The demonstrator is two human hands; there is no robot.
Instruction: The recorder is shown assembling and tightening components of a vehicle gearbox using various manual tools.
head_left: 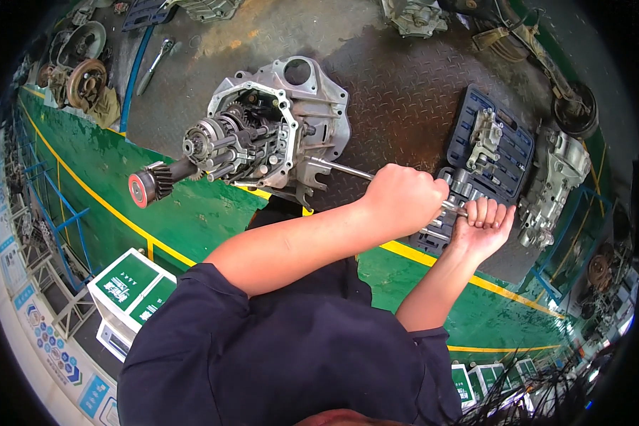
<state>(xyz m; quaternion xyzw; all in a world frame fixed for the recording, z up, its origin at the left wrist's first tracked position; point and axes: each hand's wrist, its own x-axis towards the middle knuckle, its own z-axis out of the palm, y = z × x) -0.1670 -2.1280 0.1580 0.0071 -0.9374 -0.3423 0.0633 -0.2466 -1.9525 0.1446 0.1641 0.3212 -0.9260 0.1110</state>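
Right of the gearbox (312, 110), a metal bar (342, 168) is being clenched by the left hand (406, 200) and right hand (485, 226), ideally being kept steady.

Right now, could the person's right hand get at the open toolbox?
Probably yes: the toolbox lies open near the right hand, though that hand looks curled round the metal bar and would likely need to let go.

White lettering (118, 285) marks the green top of the box (133, 294) at your left; the board (41, 376) beyond it carries blue signs (94, 395), print too small to read
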